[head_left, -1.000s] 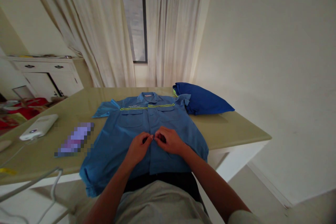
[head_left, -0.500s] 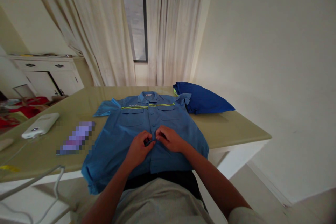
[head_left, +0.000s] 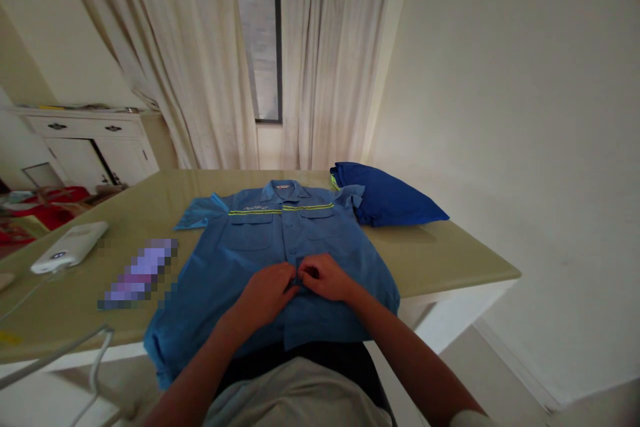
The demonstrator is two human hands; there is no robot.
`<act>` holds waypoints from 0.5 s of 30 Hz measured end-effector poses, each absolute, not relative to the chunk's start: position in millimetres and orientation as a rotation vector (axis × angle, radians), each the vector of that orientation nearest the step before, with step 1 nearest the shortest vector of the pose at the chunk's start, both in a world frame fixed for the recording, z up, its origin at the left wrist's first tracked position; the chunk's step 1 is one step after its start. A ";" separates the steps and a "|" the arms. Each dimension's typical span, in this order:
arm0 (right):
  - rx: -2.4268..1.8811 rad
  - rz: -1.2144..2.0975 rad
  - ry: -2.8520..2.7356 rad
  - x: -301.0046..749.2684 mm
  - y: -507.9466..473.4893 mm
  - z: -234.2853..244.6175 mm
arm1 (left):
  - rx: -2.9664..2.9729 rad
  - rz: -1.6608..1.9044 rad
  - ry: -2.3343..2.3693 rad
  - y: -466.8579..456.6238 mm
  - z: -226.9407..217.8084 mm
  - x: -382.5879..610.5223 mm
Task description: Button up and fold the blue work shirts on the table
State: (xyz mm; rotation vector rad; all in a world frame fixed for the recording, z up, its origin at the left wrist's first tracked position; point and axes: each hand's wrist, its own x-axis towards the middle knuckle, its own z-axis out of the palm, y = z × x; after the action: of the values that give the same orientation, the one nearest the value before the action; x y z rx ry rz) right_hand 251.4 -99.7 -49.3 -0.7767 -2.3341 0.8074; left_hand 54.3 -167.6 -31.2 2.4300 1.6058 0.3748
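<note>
A blue short-sleeved work shirt (head_left: 250, 233) with yellow stripes lies front side up on the table, collar pointing away from me. Its lower hem hangs over the near edge. My left hand (head_left: 273, 287) and my right hand (head_left: 323, 277) meet at the front placket, below the chest pockets. Both are closed, fingertips pinching the placket from either side. Whatever button or buttonhole sits between them is hidden by the fingers. Higher up the placket, a button (head_left: 293, 251) shows.
A folded dark blue garment (head_left: 395, 197) lies beyond the shirt's right sleeve. To the left are a blurred-out purple item (head_left: 143, 273) and a white device (head_left: 70, 247) with a cable on the table (head_left: 450, 260). A wall stands close on the right.
Both hands stay at the placket. My left hand has turned so its back faces up more, and its fingers have closed in. The whole view has tilted slightly.
</note>
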 end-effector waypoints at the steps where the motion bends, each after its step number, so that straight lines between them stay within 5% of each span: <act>1: -0.790 0.800 -2.348 251.5 -100.2 -49.4 | 2.450 0.306 1.574 -165.1 -25.7 52.3; 9: -0.946 0.661 -2.589 249.4 -104.3 -36.2 | 2.317 0.145 1.242 -88.6 6.8 24.2; 15: -0.957 0.499 -2.757 259.3 -21.0 0.7 | 2.228 0.508 1.730 53.6 -15.1 -19.1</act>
State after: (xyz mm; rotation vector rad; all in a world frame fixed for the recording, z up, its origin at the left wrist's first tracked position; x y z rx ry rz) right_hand 259.3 -21.0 0.7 -0.9567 -2.7569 0.4994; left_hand -19.1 53.6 -15.1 2.2282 1.7300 0.5083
